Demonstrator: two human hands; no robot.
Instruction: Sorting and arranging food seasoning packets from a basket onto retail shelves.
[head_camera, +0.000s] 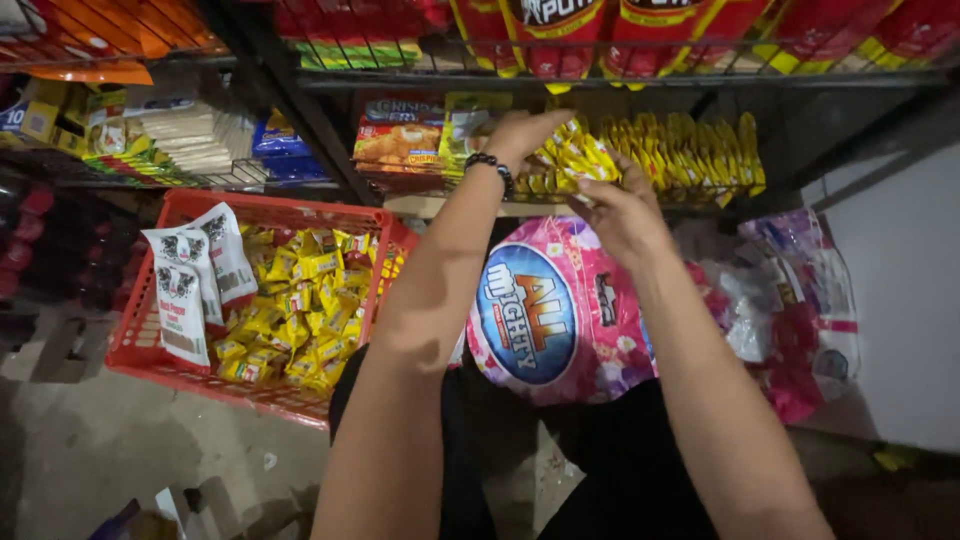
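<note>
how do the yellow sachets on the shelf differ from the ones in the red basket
The yellow sachets on the shelf stand upright in tidy packed rows; the yellow sachets in the red basket lie loose in a jumbled heap. Both hands, left hand and right hand, are at the shelf row, none at the red basket. White packets lie over the basket heap only. Both lots look like the same small yellow packs.

Both forearms bare, extended forward and up, converging toward each other. Left hand (525, 135) sits higher and further out than the right, fingers extended forward and slightly curled, a dark beaded bracelet (492, 166) on its wrist. Right hand (620, 210) is just below and beside it, back of hand facing the camera, fingers curled forward; grip state hidden.
</note>
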